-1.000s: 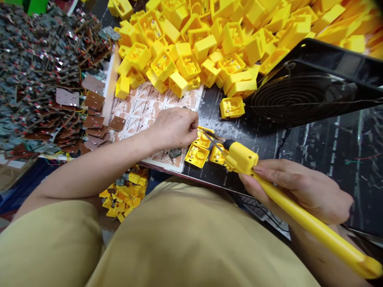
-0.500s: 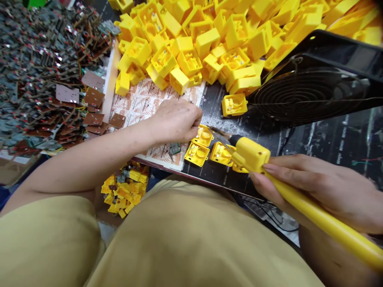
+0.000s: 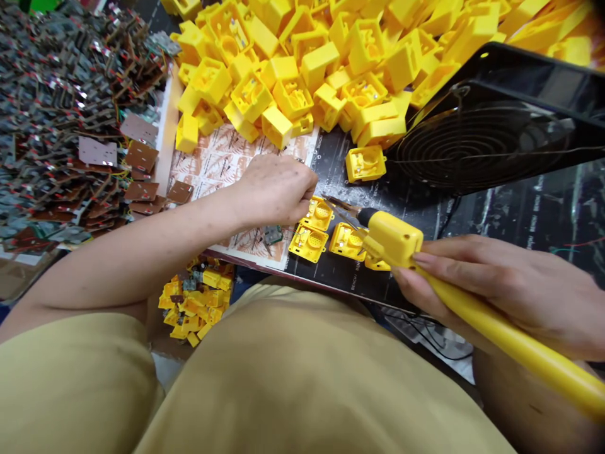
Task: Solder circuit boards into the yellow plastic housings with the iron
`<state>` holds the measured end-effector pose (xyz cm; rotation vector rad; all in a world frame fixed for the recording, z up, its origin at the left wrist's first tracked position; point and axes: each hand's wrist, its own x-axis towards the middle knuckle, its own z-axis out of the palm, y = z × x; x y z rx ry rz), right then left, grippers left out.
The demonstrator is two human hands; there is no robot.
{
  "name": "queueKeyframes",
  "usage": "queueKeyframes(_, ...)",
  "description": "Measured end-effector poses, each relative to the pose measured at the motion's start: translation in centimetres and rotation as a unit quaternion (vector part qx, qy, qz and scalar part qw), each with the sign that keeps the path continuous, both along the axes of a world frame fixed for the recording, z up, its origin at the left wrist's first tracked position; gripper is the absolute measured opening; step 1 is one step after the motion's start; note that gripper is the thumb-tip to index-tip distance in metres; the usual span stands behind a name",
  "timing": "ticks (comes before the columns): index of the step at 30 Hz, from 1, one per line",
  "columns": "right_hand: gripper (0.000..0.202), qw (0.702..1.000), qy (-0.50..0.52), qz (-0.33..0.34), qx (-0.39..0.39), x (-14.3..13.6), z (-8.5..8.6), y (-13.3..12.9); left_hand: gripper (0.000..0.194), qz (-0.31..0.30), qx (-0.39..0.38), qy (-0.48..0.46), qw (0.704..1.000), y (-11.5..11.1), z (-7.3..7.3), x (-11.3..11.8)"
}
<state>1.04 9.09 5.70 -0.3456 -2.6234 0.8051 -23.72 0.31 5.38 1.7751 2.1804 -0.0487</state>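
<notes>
My right hand [image 3: 472, 277] is wrapped round a yellow soldering tool [image 3: 397, 238], its thin metal tip pointing left over the small open yellow cases. My left hand [image 3: 278, 188] is closed, fingers pressed together at the upper left of a yellow case [image 3: 317, 213]; what its fingers hold is hidden. Just below lies a second yellow case [image 3: 308, 243]. To the right is a third case [image 3: 347, 241], and another [image 3: 377, 263] is partly covered by the tool. A small green circuit board [image 3: 273, 234] lies left of the cases.
Yellow housings [image 3: 293, 94] are heaped at the back, with one case [image 3: 365, 164] apart in front. A black fan [image 3: 472, 139] stands at right. Brown circuit boards [image 3: 97, 151] are piled at left behind a pale divider [image 3: 166, 126]. Below the table edge is a box of yellow parts [image 3: 196, 306].
The view has shifted slightly, so the table items appear a little further left. Both hands keep nearly the same pose, and the tool tip remains near the left hand.
</notes>
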Motion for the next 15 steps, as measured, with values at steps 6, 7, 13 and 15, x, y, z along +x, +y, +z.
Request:
queueKeyframes(6, 0.018, 1.0, 0.013, 0.003, 0.016, 0.1, -0.1, -0.3, 0.012, 0.016, 0.011, -0.014, 1.0, 0.0, -0.1, 0.0)
queueKeyframes(7, 0.017, 1.0, 0.016, 0.003, 0.017, 0.1, -0.3, -0.3, 0.011, 0.02, 0.012, -0.017, 1.0, 0.0, -0.2, 0.0)
queueKeyframes(13, 0.021, 0.99, 0.104, 0.048, 0.079, -0.6, -1.5, 0.0, 0.011, 0.021, -0.001, 0.003, 1.0, 0.1, -0.3, 0.1)
queueKeyframes(15, 0.024, 0.988, 0.12, 0.057, 0.081, -0.5, -1.6, 0.0, 0.011, 0.023, -0.001, 0.005, 1.0, 0.1, -0.3, 0.1)
